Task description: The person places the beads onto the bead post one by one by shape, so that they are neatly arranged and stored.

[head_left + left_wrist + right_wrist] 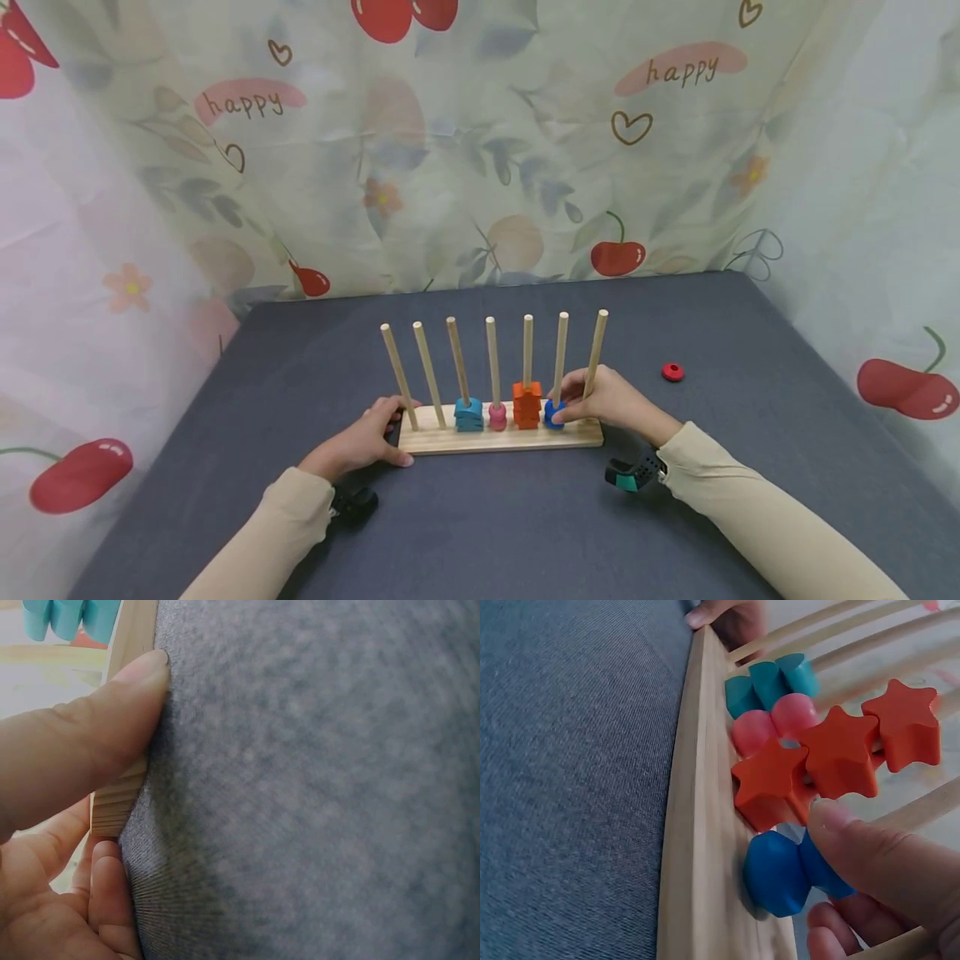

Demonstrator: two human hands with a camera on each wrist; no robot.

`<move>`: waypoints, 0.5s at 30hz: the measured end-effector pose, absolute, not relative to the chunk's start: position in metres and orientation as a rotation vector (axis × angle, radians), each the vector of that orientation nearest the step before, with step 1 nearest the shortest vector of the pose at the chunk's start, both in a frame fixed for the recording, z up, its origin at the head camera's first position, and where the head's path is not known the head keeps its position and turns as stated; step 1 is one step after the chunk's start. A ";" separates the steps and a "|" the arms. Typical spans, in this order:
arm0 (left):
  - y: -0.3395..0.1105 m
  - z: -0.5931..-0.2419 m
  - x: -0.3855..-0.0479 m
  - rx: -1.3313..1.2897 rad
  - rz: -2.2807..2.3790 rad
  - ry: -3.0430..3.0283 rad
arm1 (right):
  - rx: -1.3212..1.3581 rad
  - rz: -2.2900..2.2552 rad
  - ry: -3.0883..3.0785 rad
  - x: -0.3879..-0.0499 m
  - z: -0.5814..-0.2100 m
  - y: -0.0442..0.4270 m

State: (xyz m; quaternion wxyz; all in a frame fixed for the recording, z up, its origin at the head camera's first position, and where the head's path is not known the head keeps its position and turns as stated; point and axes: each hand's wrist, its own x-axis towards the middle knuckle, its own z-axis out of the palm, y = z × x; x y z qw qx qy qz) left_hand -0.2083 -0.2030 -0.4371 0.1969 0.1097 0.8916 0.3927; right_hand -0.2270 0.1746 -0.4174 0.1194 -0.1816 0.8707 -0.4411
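Observation:
A wooden peg board (502,442) with several upright pegs lies lengthwise before me. My left hand (367,437) grips its left end, and in the left wrist view the thumb (112,727) lies along the front edge with fingers round the back. My right hand (603,400) pinches the upper blue bead (823,868) on the second peg from the right. Below it, another blue bead (774,874) sits at the base. Left of these stand three orange stars (527,407), two pink beads (497,417) and three teal pieces (468,415), each colour on its own peg.
A red ring-shaped bead (672,372) lies on the dark grey tabletop (480,533), beyond the board to the right. Printed curtains (450,208) hang behind and at both sides. The rightmost peg (596,350) rises close beside my right hand.

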 end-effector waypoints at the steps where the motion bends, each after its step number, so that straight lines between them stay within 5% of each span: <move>1: -0.203 -0.437 -0.208 0.306 1.101 2.496 | -0.536 -1.310 2.534 -0.227 -0.419 0.175; 15: -0.202 -0.436 -0.208 0.290 1.100 2.490 | -0.558 -1.348 2.521 -0.224 -0.422 0.176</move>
